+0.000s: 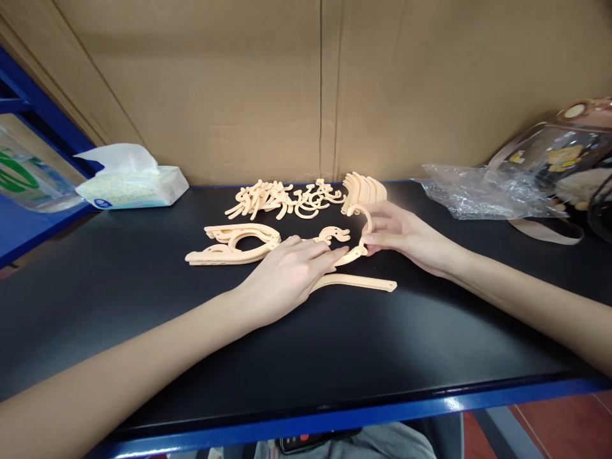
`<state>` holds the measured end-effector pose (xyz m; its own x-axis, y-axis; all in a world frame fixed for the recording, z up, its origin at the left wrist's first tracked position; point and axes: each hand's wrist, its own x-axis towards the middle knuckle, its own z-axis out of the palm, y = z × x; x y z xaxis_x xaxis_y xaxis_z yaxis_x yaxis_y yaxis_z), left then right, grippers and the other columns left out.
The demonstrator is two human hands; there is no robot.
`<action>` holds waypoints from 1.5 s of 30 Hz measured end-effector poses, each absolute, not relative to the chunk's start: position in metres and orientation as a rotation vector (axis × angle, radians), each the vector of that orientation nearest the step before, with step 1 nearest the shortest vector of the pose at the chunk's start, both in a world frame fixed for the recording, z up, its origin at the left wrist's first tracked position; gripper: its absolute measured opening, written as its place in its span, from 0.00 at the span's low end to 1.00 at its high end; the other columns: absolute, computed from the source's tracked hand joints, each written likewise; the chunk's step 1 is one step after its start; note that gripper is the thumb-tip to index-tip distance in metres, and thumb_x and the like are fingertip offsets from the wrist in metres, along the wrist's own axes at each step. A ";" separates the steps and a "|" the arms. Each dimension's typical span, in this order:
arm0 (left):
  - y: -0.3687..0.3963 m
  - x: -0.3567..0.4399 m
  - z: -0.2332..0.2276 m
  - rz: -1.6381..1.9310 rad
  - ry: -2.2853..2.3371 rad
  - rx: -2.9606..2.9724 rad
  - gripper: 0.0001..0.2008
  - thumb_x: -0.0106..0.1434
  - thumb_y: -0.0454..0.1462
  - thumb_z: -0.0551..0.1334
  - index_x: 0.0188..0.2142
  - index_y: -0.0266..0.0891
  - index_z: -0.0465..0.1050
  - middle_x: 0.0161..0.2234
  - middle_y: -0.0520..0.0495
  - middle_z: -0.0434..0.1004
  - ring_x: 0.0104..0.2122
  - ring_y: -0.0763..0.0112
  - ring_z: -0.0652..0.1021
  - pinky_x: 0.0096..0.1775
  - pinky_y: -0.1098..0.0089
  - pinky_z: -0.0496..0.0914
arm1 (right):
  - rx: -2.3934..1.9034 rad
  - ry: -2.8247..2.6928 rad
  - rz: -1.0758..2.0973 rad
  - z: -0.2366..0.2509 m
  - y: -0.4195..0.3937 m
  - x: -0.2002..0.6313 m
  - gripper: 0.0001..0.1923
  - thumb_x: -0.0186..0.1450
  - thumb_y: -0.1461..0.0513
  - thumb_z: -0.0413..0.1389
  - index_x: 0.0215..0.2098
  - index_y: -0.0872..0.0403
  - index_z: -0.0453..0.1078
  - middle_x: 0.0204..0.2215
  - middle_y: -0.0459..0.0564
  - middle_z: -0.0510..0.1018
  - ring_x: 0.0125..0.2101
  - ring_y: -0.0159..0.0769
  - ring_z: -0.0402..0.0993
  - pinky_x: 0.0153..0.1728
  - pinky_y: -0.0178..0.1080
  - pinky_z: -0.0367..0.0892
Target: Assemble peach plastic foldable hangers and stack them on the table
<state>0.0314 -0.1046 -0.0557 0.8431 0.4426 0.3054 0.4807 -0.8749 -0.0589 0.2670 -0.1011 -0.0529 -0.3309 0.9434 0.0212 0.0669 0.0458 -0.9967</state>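
Peach plastic hanger parts lie on a black table (335, 344). My left hand (287, 277) rests flat, fingers pressing on a long hanger arm (356, 282) that sticks out to the right of it. My right hand (401, 236) pinches a curved hook piece (367, 220) where it meets that arm's inner end. Just left of my left hand sits a stack of hanger arms (234, 245). Behind lies a heap of loose hooks (282, 199), and a second stack of parts (363, 190) stands just behind my right hand.
A tissue pack (131, 182) sits at the back left beside a blue shelf frame (43, 121). Crumpled clear plastic (478, 191) and a transparent bag (559, 159) lie at the back right. Cardboard walls the rear. The table's blue front edge (382, 414) runs below.
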 end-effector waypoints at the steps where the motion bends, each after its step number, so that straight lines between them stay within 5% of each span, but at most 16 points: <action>1: -0.105 0.032 -0.056 -0.429 -0.732 -2.887 0.17 0.70 0.33 0.51 0.57 0.35 0.65 0.40 0.46 0.76 0.40 0.66 0.75 0.40 0.66 0.64 | -1.059 -1.530 1.385 -0.053 -0.101 0.267 0.23 0.56 0.61 0.63 0.47 0.51 0.61 0.30 0.42 0.72 0.32 0.31 0.71 0.39 0.40 0.70; 24: -0.109 0.036 -0.056 -0.394 -0.810 -2.886 0.20 0.68 0.31 0.53 0.58 0.35 0.64 0.35 0.47 0.76 0.35 0.62 0.76 0.34 0.66 0.67 | -1.146 -1.587 1.251 -0.057 -0.100 0.265 0.25 0.57 0.61 0.62 0.52 0.55 0.63 0.37 0.49 0.76 0.36 0.35 0.74 0.39 0.44 0.74; 45: -0.110 0.038 -0.056 -0.396 -0.836 -2.875 0.18 0.67 0.32 0.54 0.56 0.36 0.66 0.37 0.45 0.77 0.37 0.61 0.77 0.36 0.65 0.69 | -1.155 -1.553 1.302 -0.055 -0.101 0.264 0.27 0.55 0.62 0.63 0.52 0.58 0.63 0.32 0.48 0.76 0.31 0.32 0.73 0.38 0.42 0.72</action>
<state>0.0375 -0.1104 -0.0560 0.8133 0.5090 0.2819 0.5406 -0.8402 -0.0428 0.2641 -0.1006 -0.0554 -0.2761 0.9610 0.0144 0.1536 0.0590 -0.9864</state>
